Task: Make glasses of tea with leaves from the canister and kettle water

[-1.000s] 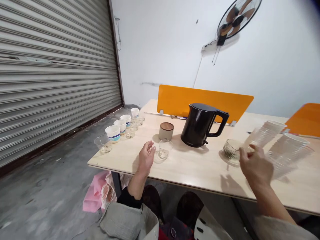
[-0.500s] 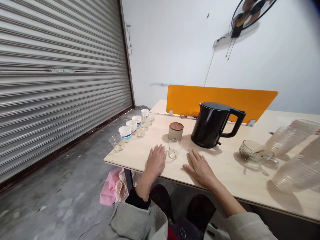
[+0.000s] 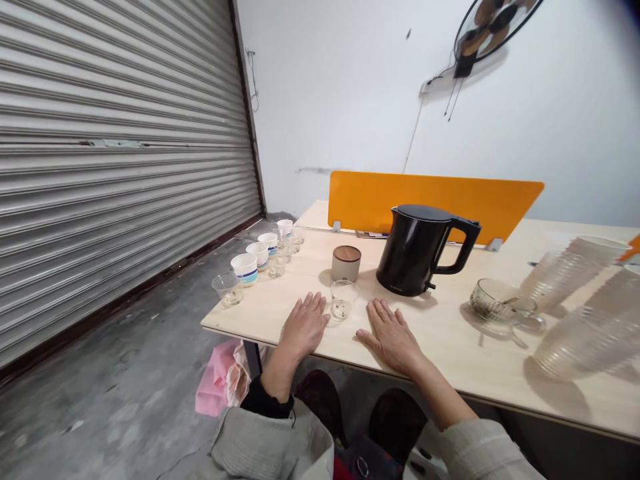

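My left hand (image 3: 304, 325) lies flat on the pale wooden table (image 3: 440, 340), fingers spread, holding nothing. My right hand (image 3: 393, 335) lies flat too, palm down and empty. Between them, just beyond the fingertips, stands a small clear glass cup (image 3: 344, 299). Behind it are a grey canister with a wooden lid (image 3: 346, 263) and a black electric kettle (image 3: 419, 249), its handle pointing right.
A row of small glass cups and white paper cups (image 3: 245, 269) runs along the table's left edge. A glass cup with tea leaves (image 3: 489, 300) and stacks of clear plastic cups (image 3: 580, 337) lie at right. An orange divider (image 3: 435, 198) stands behind. Pink cloth (image 3: 216, 377) lies on the floor.
My right hand left the stack of plastic cups at right and came down flat beside the small glass cup. My left hand flattened onto the table. The view shifted slightly.
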Demonstrator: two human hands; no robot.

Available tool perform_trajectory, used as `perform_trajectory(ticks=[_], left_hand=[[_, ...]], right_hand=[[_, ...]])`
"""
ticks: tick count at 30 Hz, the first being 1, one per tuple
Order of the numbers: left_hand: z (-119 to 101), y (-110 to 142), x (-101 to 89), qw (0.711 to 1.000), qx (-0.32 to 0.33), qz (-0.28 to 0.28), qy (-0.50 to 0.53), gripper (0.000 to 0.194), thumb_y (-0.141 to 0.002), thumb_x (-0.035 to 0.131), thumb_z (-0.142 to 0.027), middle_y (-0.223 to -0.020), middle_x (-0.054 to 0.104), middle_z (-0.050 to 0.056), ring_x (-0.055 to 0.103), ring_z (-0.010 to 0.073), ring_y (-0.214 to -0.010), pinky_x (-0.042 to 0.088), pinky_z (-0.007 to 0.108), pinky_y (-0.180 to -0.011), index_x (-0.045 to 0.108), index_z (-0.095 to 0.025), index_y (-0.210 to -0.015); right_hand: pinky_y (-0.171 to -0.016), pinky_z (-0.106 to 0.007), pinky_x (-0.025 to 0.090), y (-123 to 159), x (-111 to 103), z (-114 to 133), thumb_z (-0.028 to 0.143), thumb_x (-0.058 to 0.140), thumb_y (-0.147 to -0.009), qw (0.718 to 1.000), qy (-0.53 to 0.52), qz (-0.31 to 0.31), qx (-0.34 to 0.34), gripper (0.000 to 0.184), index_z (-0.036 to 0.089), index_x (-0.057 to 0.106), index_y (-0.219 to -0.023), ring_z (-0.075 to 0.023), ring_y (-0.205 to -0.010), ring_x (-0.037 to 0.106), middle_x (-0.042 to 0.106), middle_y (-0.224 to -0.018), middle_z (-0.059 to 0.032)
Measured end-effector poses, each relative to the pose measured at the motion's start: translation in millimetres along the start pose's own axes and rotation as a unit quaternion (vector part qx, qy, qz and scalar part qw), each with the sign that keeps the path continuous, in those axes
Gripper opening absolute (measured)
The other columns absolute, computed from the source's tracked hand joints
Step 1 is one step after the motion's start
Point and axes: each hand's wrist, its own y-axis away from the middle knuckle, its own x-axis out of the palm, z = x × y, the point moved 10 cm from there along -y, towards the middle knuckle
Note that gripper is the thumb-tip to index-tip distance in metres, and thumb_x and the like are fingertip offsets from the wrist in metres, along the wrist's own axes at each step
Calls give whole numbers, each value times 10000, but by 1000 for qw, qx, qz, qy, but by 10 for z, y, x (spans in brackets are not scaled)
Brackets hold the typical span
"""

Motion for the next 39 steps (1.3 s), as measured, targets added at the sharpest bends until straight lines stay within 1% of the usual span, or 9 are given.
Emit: perform_trajectory(ticks=[2, 5, 8, 13, 18, 24, 30, 33, 39], left_hand=[[8, 8, 4, 1000, 7, 6, -6, 561, -1054, 281, -418, -1658, 309, 44, 229, 256, -1552, 242, 471, -1263, 372, -190, -1559], [35, 14, 5, 1000, -4, 11, -18, 571, -1052, 274, -444, -1669, 280, 33, 202, 270, -1559, 222, 505, -1265, 353, -214, -1569], [46, 16, 1, 1000, -14, 13, -21, 589, -1052, 249, -460, -1674, 257, 41, 187, 268, -1563, 203, 524, -1267, 333, -208, -1578], [33, 22, 6, 1000, -15, 25, -11, 617, -1048, 238, -478, -1677, 243, 40, 164, 258, -1568, 191, 505, -1274, 315, -186, -1585], [26, 25, -9, 1000, -14, 24, -5, 620, -1046, 244, -469, -1677, 244, 46, 161, 260, -1569, 185, 507, -1276, 310, -175, -1587], [17, 23, -23, 1000, -10, 17, -9, 621, -1047, 244, -473, -1677, 241, 61, 172, 265, -1567, 192, 512, -1274, 321, -167, -1582], [21, 20, -16, 1000, -3, 9, -10, 621, -1049, 232, -474, -1675, 250, 69, 169, 269, -1567, 189, 518, -1272, 324, -165, -1580], [29, 18, -3, 1000, -4, 8, -12, 612, -1047, 241, -477, -1676, 252, 60, 172, 269, -1566, 193, 518, -1270, 329, -187, -1580], [30, 27, -16, 1000, -8, 5, -9, 610, -1047, 241, -471, -1675, 262, 56, 183, 265, -1565, 194, 503, -1271, 322, -189, -1582]], right_hand=[[-1251, -539, 105, 1, -8, 24, 677, 277, -980, 1000, -2, 11, 10, 872, 68, 270, -1604, -308, -1567, 103, 181, -1683, -164], [-1253, -531, 92, 6, -19, 44, 676, 293, -978, 999, -5, 18, 35, 889, 44, 259, -1602, -317, -1568, 91, 163, -1686, -173], [-1254, -525, 91, 9, -19, 61, 670, 296, -980, 999, -7, 19, 46, 890, 35, 251, -1601, -313, -1569, 78, 152, -1687, -176], [-1252, -532, 93, 0, -14, 61, 667, 305, -980, 999, -5, 13, 41, 884, 32, 269, -1595, -319, -1568, 89, 170, -1681, -186], [-1252, -527, 106, -14, 9, 46, 676, 283, -981, 999, 10, 4, 39, 887, 37, 269, -1596, -318, -1566, 103, 181, -1682, -175], [-1246, -546, 124, -25, 19, 36, 684, 278, -978, 999, 3, -16, 33, 882, 48, 296, -1589, -327, -1561, 129, 212, -1671, -194], [-1247, -538, 123, -25, 25, 36, 697, 255, -975, 999, 13, -18, 28, 900, 40, 292, -1589, -330, -1559, 137, 218, -1669, -192], [-1246, -540, 121, -28, 30, 34, 699, 251, -974, 999, 11, -18, 28, 898, 42, 302, -1586, -331, -1560, 134, 220, -1668, -195], [-1248, -536, 114, -27, 38, 24, 698, 256, -975, 999, 5, -16, 30, 899, 43, 288, -1590, -322, -1563, 121, 205, -1672, -199]])
